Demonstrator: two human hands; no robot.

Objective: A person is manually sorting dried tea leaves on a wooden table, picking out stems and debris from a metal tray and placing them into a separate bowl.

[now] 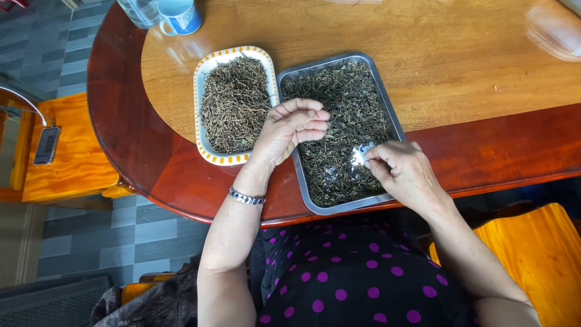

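So the metal tray (pixel 387 115) of dried dark leaves (pixel 348 103) sits at the worktop (pixel 460 54) edge. Left hand (pixel 289 130) hovers over the tray's left rim, grip loosely curled, holding nothing I can see. Right hand (pixel 402 172) at its lower right corner pinches some leaves. A patterned dish (pixel 206 66) of dried stems lies just left of the tray.

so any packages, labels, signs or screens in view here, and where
Phone-like device: lies flat on the orange wooden stool left of the table, a dark rectangle with a white cable running to it; its screen shows nothing readable.
Mug: top edge of the table, blue and white, its print too small to tell.
No packages or signs.
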